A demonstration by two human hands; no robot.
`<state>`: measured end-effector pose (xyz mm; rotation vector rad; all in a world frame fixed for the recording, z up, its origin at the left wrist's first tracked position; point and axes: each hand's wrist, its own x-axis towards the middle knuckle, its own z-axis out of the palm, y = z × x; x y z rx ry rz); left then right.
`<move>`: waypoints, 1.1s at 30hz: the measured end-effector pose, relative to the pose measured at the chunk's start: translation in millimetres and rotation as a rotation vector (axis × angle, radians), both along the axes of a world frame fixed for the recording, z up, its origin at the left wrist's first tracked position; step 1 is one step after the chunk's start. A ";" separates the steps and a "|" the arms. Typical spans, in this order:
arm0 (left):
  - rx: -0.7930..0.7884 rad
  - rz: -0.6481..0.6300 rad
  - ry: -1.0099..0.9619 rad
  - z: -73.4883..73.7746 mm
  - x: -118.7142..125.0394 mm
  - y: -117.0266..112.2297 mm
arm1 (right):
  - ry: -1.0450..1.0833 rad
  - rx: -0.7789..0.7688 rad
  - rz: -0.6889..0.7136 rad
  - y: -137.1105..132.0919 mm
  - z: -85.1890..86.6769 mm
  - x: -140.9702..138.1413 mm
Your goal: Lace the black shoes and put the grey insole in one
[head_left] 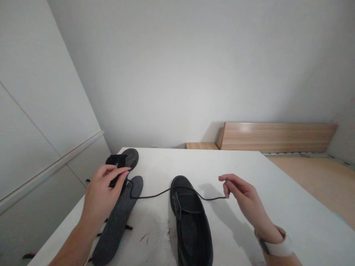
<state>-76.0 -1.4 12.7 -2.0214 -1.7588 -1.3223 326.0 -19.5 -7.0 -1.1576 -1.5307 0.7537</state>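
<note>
A black shoelace (155, 193) runs across the toe of a black shoe (191, 218), threaded through its front, and each end is pinched in a hand. The left hand (101, 192) closes thumb and fingertips on the lace's left end, above a dark insole (119, 218) lying flat beside the shoe; a second insole (129, 158) with a black strap sits near the far left corner. The right hand (246, 201) pinches the other end, raised just off the white table (277, 192), a pale band at its wrist. The shoe stands near the middle, toe pointing away. Bare tabletop spreads right of the shoe to the edge; the left edge runs close beside the insoles.
</note>
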 end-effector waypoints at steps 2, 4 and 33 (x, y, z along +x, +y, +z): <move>-0.025 -0.146 -0.023 0.1 14.1 -0.3 | -0.052 -0.041 0.046 3.5 -6.8 -14.2; -0.147 -0.367 -0.048 -5.7 30.9 -1.1 | -0.098 -0.081 0.074 4.9 -15.9 -25.1; -0.486 -0.507 0.075 -31.0 95.0 -12.3 | 0.163 -0.303 0.109 9.5 -30.7 -46.9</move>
